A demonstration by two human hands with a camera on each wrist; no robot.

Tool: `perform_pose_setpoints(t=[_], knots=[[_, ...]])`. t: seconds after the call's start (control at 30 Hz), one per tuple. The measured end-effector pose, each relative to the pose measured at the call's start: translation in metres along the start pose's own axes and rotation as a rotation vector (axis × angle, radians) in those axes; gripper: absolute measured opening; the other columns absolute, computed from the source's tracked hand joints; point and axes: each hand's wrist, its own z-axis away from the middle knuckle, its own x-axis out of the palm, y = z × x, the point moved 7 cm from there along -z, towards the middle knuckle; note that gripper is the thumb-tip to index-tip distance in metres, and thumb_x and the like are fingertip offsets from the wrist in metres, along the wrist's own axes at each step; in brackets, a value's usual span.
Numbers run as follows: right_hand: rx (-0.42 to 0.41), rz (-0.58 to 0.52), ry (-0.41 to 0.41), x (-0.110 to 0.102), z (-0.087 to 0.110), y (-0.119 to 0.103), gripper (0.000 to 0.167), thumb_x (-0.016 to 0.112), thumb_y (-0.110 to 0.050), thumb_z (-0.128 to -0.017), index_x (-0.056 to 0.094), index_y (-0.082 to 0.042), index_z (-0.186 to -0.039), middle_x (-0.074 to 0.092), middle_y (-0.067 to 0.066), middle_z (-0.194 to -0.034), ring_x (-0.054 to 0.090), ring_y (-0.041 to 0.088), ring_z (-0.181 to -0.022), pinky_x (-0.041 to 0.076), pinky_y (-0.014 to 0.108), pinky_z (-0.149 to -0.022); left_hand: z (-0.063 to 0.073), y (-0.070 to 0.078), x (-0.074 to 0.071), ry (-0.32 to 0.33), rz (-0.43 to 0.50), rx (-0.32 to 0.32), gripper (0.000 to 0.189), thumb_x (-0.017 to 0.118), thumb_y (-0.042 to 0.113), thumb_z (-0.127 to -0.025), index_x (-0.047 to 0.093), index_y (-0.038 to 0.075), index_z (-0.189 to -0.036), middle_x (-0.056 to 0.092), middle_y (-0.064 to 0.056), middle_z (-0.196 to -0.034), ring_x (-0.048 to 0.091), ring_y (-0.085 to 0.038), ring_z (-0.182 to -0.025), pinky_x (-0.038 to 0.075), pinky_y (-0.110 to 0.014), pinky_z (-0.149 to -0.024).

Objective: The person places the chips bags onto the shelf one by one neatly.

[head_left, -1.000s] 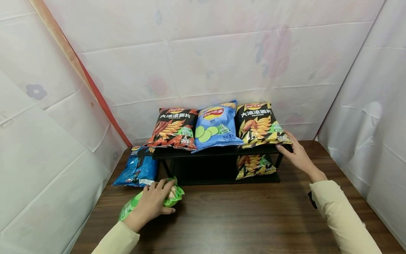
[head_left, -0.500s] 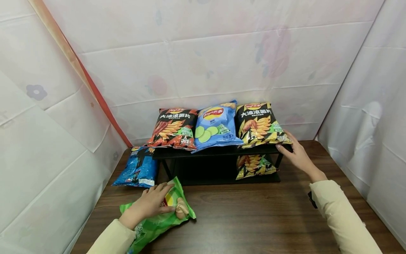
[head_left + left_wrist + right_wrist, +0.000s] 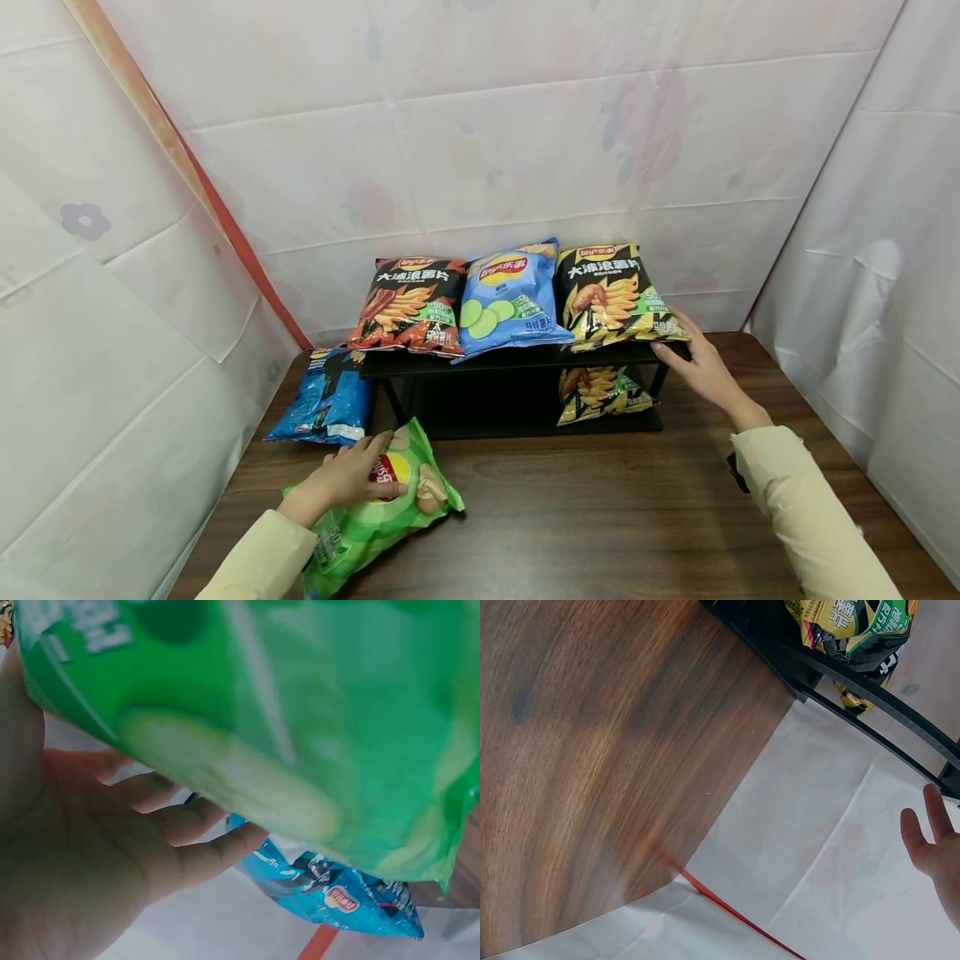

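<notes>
My left hand (image 3: 341,479) rests over a green chip bag (image 3: 382,529) that lies slanted on the table. In the left wrist view the fingers (image 3: 199,844) are spread along the edge of that bag, loosely extended rather than wrapped round it. My right hand (image 3: 701,367) touches the right end of a black two-tier rack (image 3: 495,358), beside the lower corner of a yellow-and-black chip bag (image 3: 611,296). The right wrist view shows two straight digits (image 3: 934,814) at the rack's edge; the other fingers are out of frame.
On the rack's top tier are also a red-and-black chip bag (image 3: 412,304) and a light-blue one (image 3: 513,300). Another yellow-and-black bag (image 3: 603,396) sits on the lower tier, right side. A dark-blue bag (image 3: 326,396) lies left of the rack. Pale cloth walls (image 3: 525,150) enclose the table.
The green chip bag has turned from under the left hand to lie face up, nearer the front. My left hand has drawn back slightly to the left. The right hand has stayed put.
</notes>
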Motion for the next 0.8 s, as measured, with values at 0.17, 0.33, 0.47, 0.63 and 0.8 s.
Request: perform_pose_setpoints(t=[0.17, 0.33, 0.47, 0.63, 0.8], knots=[[0.002, 0.0, -0.003, 0.001, 0.0, 0.001, 0.07, 0.049, -0.035, -0.093, 0.008, -0.026, -0.149, 0.006, 0.017, -0.153, 0.014, 0.049, -0.134, 0.019, 0.071, -0.095, -0.003, 0.0, 0.002, 0.03, 0.021, -0.03, 0.091, 0.058, 0.061, -0.077, 0.029, 0.004, -0.142, 0.042, -0.027, -0.133, 0.049, -0.049, -0.11, 0.037, -0.066, -0.086], [0.004, -0.002, 0.0, 0.0, 0.0, 0.001, 0.07, 0.049, -0.035, -0.093, 0.008, -0.026, -0.149, 0.006, 0.018, -0.153, 0.014, 0.049, -0.134, 0.019, 0.071, -0.095, -0.004, 0.002, 0.0, 0.093, 0.053, -0.06, 0.092, 0.062, 0.058, -0.076, 0.03, 0.001, -0.14, 0.045, -0.031, -0.126, 0.055, -0.043, -0.1, 0.047, -0.054, -0.077], [0.003, 0.0, 0.004, 0.0, -0.001, 0.001, 0.07, 0.049, -0.036, -0.093, 0.008, -0.025, -0.149, 0.006, 0.018, -0.153, 0.014, 0.049, -0.134, 0.019, 0.071, -0.095, -0.006, 0.0, 0.0, 0.099, 0.082, -0.07, 0.091, 0.06, 0.057, -0.078, 0.029, -0.002, -0.14, 0.044, -0.033, -0.126, 0.054, -0.044, -0.1, 0.047, -0.053, -0.078], [0.002, 0.005, -0.001, 0.001, -0.001, 0.002, 0.07, 0.049, -0.036, -0.093, 0.008, -0.026, -0.149, 0.005, 0.017, -0.153, 0.013, 0.049, -0.134, 0.019, 0.071, -0.095, -0.009, -0.006, 0.0, 0.059, 0.187, -0.04, 0.086, 0.055, 0.052, -0.085, 0.025, -0.008, -0.139, 0.039, -0.036, -0.13, 0.046, -0.048, -0.114, 0.041, -0.057, -0.089], [0.001, 0.003, 0.001, 0.001, 0.0, 0.001, 0.07, 0.049, -0.036, -0.093, 0.007, -0.026, -0.149, 0.006, 0.019, -0.152, 0.014, 0.049, -0.134, 0.019, 0.071, -0.095, -0.012, -0.013, 0.0, -0.002, 0.274, 0.036, 0.084, 0.052, 0.047, -0.089, 0.018, -0.009, -0.141, 0.033, -0.034, -0.137, 0.037, -0.045, -0.125, 0.034, -0.057, -0.098]])
